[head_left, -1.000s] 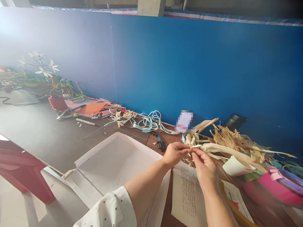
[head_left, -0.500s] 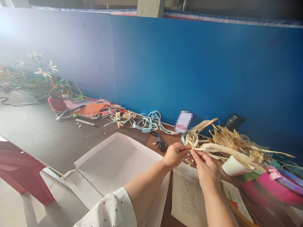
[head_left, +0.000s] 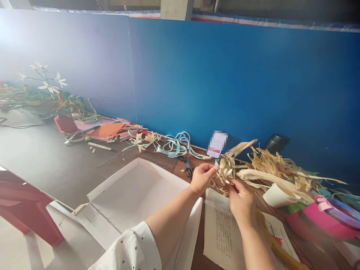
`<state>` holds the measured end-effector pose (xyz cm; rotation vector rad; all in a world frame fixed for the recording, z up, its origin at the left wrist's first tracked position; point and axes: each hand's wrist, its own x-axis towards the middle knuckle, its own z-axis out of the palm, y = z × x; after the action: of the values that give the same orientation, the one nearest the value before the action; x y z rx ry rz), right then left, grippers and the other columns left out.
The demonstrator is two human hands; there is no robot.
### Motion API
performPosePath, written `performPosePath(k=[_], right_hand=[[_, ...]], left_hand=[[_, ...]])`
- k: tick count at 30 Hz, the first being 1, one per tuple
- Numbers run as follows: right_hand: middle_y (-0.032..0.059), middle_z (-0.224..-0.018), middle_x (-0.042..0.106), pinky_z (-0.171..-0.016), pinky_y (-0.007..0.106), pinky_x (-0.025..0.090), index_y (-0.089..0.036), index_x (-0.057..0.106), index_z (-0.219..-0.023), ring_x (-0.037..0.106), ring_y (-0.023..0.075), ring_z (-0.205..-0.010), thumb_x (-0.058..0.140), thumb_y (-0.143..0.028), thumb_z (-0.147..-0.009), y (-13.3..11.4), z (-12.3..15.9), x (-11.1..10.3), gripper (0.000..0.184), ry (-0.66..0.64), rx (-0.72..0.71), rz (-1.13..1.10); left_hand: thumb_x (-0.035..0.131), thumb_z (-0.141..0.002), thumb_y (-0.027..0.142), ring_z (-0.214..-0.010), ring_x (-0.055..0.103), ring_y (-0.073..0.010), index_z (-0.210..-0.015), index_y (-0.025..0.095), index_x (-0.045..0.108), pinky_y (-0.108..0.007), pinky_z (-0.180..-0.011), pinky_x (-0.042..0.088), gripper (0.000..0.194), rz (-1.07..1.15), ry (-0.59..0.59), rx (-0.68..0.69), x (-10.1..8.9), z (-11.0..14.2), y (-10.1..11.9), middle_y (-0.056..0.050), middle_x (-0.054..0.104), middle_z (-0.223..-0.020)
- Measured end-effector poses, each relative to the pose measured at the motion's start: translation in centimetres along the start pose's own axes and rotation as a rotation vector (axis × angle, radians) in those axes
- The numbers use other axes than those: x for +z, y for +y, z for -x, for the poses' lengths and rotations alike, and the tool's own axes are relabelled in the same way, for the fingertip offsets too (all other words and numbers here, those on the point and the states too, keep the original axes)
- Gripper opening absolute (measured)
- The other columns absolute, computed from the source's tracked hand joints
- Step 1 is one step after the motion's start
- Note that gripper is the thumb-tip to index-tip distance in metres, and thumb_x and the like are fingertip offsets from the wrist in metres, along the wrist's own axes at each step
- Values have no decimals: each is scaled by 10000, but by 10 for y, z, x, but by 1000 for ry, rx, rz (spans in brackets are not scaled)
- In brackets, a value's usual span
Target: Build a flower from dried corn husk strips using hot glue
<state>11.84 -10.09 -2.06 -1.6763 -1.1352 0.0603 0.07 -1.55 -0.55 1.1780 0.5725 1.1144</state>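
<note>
In the head view, my right hand (head_left: 241,197) pinches the lower end of a pale corn husk flower (head_left: 225,173) with curled petals. To its left is my left hand (head_left: 203,177), thumb and forefinger drawn together beside the petals; whatever may be between these fingertips is too small to make out. Black-handled scissors (head_left: 188,169) lie just behind my left hand, partly covered by it. Right of the flower spreads a heap of dried corn husks (head_left: 270,165), with one long pale strip (head_left: 270,176) in front.
A white shallow box (head_left: 132,195) lies left of my forearms. Printed paper (head_left: 218,225) rests below my hands. Rightward are a tipped white cup (head_left: 279,195) and a pink container (head_left: 317,221). Light-blue cords (head_left: 180,144) and a phone (head_left: 218,144) line the blue panel (head_left: 225,75).
My left hand has drawn away to the left from the husk flower and my right fingertips. The flower's petals have turned and sit differently above my right fingers.
</note>
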Motion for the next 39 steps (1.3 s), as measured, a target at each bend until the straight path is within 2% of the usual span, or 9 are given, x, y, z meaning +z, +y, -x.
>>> performPosePath(k=[5, 10, 15, 26, 32, 39], right_hand=[[80, -844, 704, -715, 327, 461, -191, 709, -888, 625, 224, -754, 545, -455, -742, 1, 0, 2, 344, -21, -26, -2], [61, -753, 699, -660, 305, 458, -193, 722, -883, 616, 217, -689, 569, -430, -706, -8, 0, 1, 334, -65, 49, 2], [47, -670, 682, -602, 285, 449, -185, 725, -910, 604, 206, -627, 601, -491, -691, -14, -1, -2, 396, -65, 141, -31], [33, -675, 657, -618, 289, 442, -176, 700, -919, 581, 189, -635, 623, -556, -691, 1, -2, 4, 450, -68, 155, -131], [46, -745, 680, -669, 302, 462, -183, 697, -920, 597, 189, -669, 639, -583, -678, 2, -2, 5, 471, -80, 130, -184], [52, -668, 676, -611, 315, 471, -184, 713, -885, 603, 206, -620, 620, -672, -621, -13, -1, 3, 563, -51, 109, -118]], left_hand=[[700, -659, 489, -527, 401, -48, -687, 108, 603, -195, -516, 306, 394, 67, -26, -35, 0, -1, 2, 3, 522, -600], [741, -606, 464, -484, 343, -37, -660, 117, 569, -197, -481, 243, 391, 148, -35, -100, 0, -2, 0, 31, 465, -549], [735, -617, 434, -487, 338, -33, -660, 119, 560, -194, -490, 240, 363, 166, -20, -112, -1, -5, -4, 27, 478, -567], [696, -631, 349, -478, 374, -42, -630, 133, 524, -192, -490, 286, 276, 196, 5, -191, 1, -2, 1, 19, 495, -566], [719, -626, 403, -473, 363, -34, -666, 129, 543, -191, -485, 272, 328, 184, -60, -156, 0, -1, 0, 25, 488, -575], [760, -576, 439, -486, 380, -38, -668, 126, 544, -192, -491, 283, 391, 168, -129, -133, 2, 1, 3, 24, 497, -573]])
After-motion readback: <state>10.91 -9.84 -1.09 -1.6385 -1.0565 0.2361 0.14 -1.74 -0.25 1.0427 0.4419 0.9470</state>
